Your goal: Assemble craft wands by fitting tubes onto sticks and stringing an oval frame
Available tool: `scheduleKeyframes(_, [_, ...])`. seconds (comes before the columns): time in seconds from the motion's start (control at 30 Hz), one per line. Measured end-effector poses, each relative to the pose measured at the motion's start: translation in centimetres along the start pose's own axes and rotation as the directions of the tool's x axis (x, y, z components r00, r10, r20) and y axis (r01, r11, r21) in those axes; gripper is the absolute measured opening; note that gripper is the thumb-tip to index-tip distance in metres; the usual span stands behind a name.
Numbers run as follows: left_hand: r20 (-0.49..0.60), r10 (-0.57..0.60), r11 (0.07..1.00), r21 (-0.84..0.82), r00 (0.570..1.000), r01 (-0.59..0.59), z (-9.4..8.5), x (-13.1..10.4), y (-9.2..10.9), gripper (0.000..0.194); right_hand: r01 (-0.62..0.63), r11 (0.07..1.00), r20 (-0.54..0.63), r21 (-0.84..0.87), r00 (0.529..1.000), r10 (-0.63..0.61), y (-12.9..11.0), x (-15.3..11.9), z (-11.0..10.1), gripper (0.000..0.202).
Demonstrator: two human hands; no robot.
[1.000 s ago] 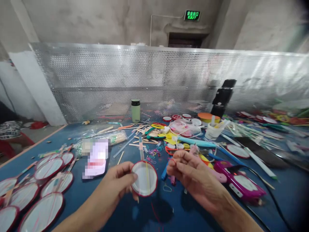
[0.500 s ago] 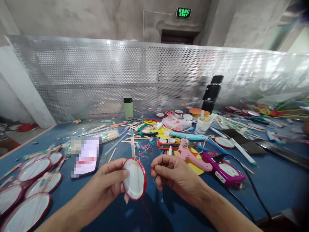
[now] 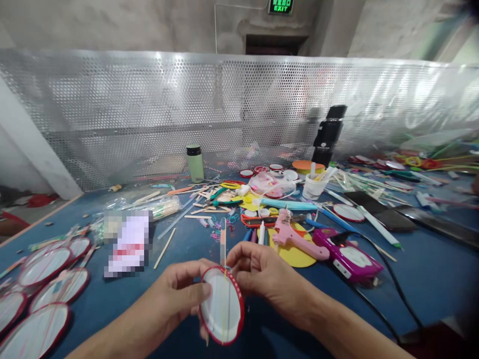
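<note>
My left hand grips a round white disc with a red rim by its left edge, thumb on the face. Thin strings run down the disc's face, and a flat wooden stick stands up from its top. My right hand is at the disc's upper right edge, its fingers pinched near the base of the stick; what lies between those fingertips is too small to make out.
Similar red-rimmed discs lie at the left. Beyond my hands are a pink glue gun, a purple device with black cables, a white cup, a green bottle and loose sticks.
The disc and my left hand have moved right and down in the view. My right hand, earlier apart from the disc, is now at its top edge beside the stick.
</note>
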State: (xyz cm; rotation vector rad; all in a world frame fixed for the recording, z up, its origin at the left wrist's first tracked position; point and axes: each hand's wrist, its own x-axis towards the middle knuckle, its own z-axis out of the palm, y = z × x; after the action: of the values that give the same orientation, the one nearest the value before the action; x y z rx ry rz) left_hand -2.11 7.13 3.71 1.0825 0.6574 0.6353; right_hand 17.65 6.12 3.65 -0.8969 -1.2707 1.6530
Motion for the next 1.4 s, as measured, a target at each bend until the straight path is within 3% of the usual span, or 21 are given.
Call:
scheduleKeyframes(0.27, [-0.004, 0.008, 0.998, 0.07, 1.0, -0.008, -0.3, 0.2, 0.1, 0.021, 0.028, 0.999, 0.027, -0.02, 0.999, -0.027, 0.5, 0.1, 0.0, 0.024])
scheduleKeyframes(0.57, [0.012, 0.019, 1.0, 0.006, 1.0, -0.019, -0.8, 0.2, -0.1, 0.023, 0.033, 0.999, 0.066, -0.034, 0.997, -0.031, 0.5, 0.0, 0.1, 0.026])
scheduleKeyframes(0.77, [-0.007, -0.009, 1.0, 0.003, 1.0, 0.009, -0.9, -0.1, 0.2, 0.019, 0.069, 0.986, -0.06, -0.149, 0.995, -0.079, 0.4, 0.0, -0.1, 0.008])
scheduleKeyframes(1.03, [-0.231, -0.027, 0.987, 0.147, 0.973, 0.062, -2.5, 0.6, 0.0, 0.025, 0.136, 0.961, -0.221, -0.241, 0.956, -0.191, -0.4, 0.1, -0.6, 0.014])
scheduleKeyframes(1.17, [-0.302, -0.011, 0.97, 0.229, 0.953, 0.084, -3.0, 1.0, -0.1, 0.03, 0.163, 0.949, -0.214, -0.27, 0.951, -0.225, -0.6, -0.1, -0.7, 0.015])
scheduleKeyframes(1.4, [-0.368, 0.084, 0.925, 0.373, 0.926, 0.065, -3.3, 0.6, -0.9, 0.04, 0.128, 0.947, -0.162, -0.293, 0.97, -0.181, -0.5, -0.3, -0.5, 0.019])
